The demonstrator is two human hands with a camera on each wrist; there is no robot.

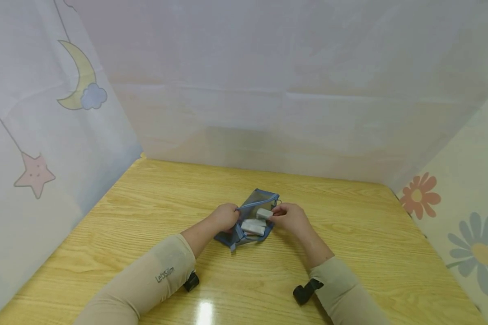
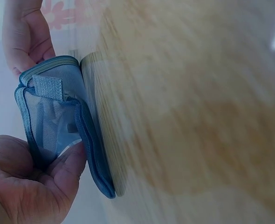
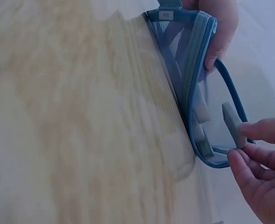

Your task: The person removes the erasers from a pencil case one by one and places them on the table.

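Note:
A mesh zip pouch [image 1: 255, 198] with blue trim lies on the table, its mouth held apart. My left hand [image 1: 225, 217] grips the pouch at its left side, with thumb and fingers pinching the mesh in the left wrist view. Between the thumb and fingertips of my right hand [image 1: 290, 218] is a small white rectangular block [image 3: 232, 125], held at the pouch's opening. Several similar white blocks [image 1: 253, 229] rest inside the pouch. The right wrist view shows a small tag [image 3: 166, 15] on the pouch's end. What the blocks are, I cannot tell.
The pouch sits on a wood-grain table [image 1: 154, 198] around the middle. Printed fabric walls [image 1: 244, 113] stand at the back and both sides. A black wrist camera [image 1: 191, 281] sits at the left sleeve and another black camera [image 1: 305, 292] at the right.

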